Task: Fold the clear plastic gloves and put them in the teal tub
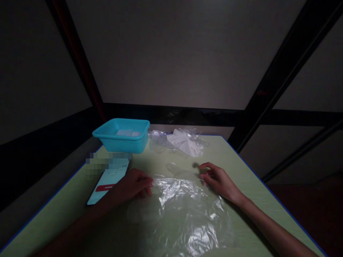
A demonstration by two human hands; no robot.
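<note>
A clear plastic bag (184, 210) lies spread on the pale green table (241, 171), its far edge between my hands. My left hand (135, 184) pinches the bag's far left corner between thumb and fingers. At the far right corner is my right hand (217, 178), its thumb and index finger curved, with a gap between their tips. Its thumb is close to the plastic; whether they touch is unclear. Beyond the bag, a white folded sheet (184, 142) rests on more crumpled clear plastic (159, 142).
A turquoise basin (124, 144) with white items inside stands at the table's back left. In front of it lies a phone (114, 178) with a lit screen, left of my left hand. A wall (171, 64) rises behind the table.
</note>
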